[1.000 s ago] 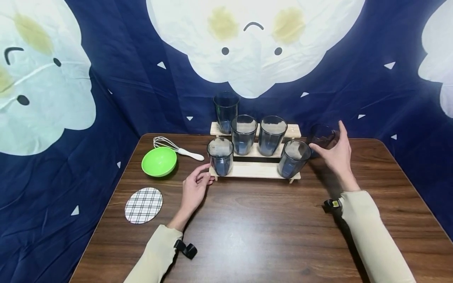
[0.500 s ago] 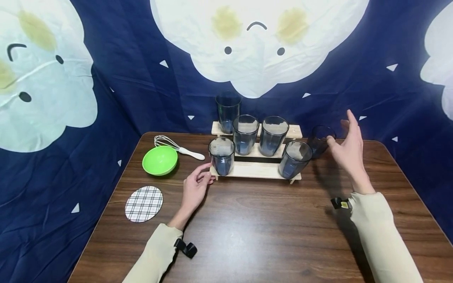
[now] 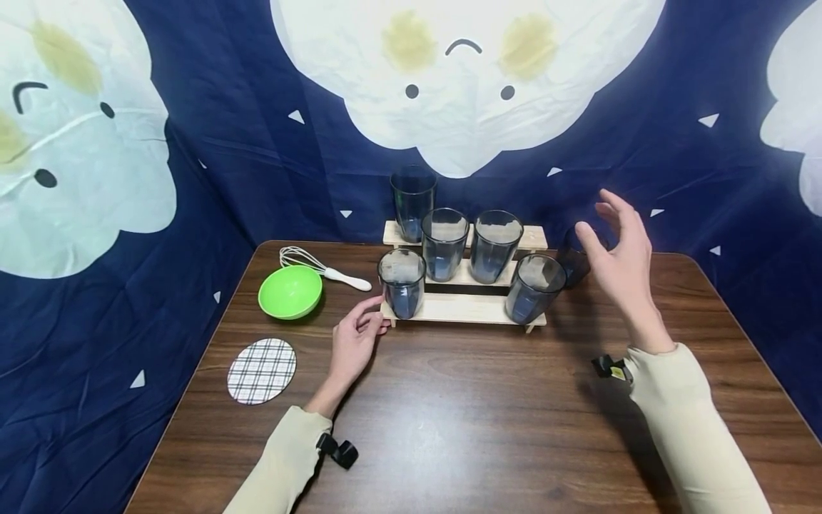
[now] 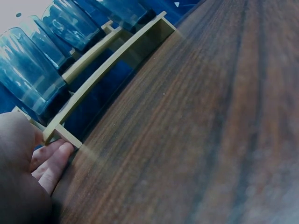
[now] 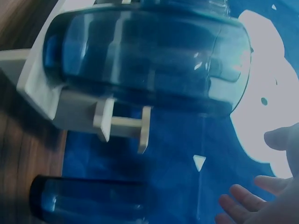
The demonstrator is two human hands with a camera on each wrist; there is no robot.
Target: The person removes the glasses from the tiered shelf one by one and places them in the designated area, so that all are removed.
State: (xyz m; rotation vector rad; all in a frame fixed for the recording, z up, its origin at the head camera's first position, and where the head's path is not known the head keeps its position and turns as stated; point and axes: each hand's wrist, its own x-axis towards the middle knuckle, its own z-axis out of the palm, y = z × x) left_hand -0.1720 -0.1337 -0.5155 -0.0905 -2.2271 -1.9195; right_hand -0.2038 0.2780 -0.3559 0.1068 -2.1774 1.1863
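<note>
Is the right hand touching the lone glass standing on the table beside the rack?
Apart. The right wrist view shows open fingers clear of the glass.

Glossy see-through blue plastic tumblers (image 3: 402,282) on matt pale wood rack (image 3: 464,308), dark wood-grain table (image 3: 475,421) with slight sheen, shiny green plastic bowl (image 3: 290,291), wire whisk (image 3: 324,267), creased cloth backdrop (image 3: 257,143).

Dark blue tumbler (image 3: 576,258) upright beside rack (image 3: 464,308)
</note>
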